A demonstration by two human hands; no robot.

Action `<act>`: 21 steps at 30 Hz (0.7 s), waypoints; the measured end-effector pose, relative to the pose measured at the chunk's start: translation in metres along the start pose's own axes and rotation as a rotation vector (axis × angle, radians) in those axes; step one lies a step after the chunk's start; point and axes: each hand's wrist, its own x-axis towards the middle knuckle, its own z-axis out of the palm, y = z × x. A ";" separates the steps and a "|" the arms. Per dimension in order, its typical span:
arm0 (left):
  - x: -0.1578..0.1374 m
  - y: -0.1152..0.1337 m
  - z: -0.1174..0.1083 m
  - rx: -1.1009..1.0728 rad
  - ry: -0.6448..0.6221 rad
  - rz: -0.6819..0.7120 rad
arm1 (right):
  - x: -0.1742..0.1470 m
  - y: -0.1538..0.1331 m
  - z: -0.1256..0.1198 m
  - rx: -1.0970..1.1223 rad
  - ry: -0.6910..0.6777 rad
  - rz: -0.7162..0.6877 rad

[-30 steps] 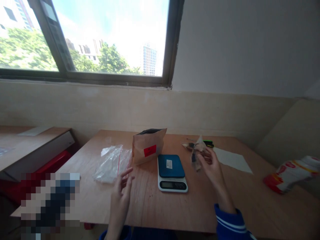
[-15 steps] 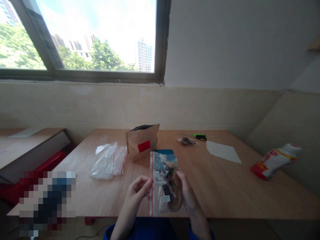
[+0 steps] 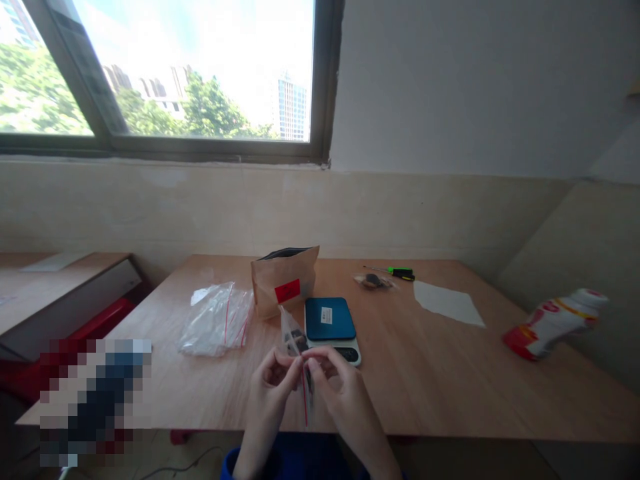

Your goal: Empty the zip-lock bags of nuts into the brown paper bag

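Observation:
Both hands meet at the red-lined edge of a clear zip bag [image 3: 291,331] with dark and tan dried pieces in it, seen nearly edge-on. My left hand [image 3: 274,383] pinches that edge between thumb and forefinger. Right beside it, my right hand [image 3: 336,383] pinches the same edge, its fingertips almost touching the left ones. Behind the hands lies a kitchen scale [image 3: 333,320] with a blue top and a small white label; the bag and fingers cover part of its front. A brown paper pouch [image 3: 270,283] with a red label stands open beyond the bag.
Several clear zip bags [image 3: 213,323] lie at the left. Toward the back are another small filled bag [image 3: 375,282], a green-and-black screwdriver [image 3: 400,272] and a white paper sheet [image 3: 447,303]. A white-and-red bottle [image 3: 555,323] stands right. The table's front edge is close to my body.
The bag has turned from facing me to nearly edge-on, uncovering the scale. My right hand has moved left from the bag's far side to the red-lined edge, beside my left hand.

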 end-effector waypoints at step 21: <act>-0.008 0.005 0.002 0.107 0.097 0.114 | 0.006 0.024 -0.020 0.136 0.760 0.089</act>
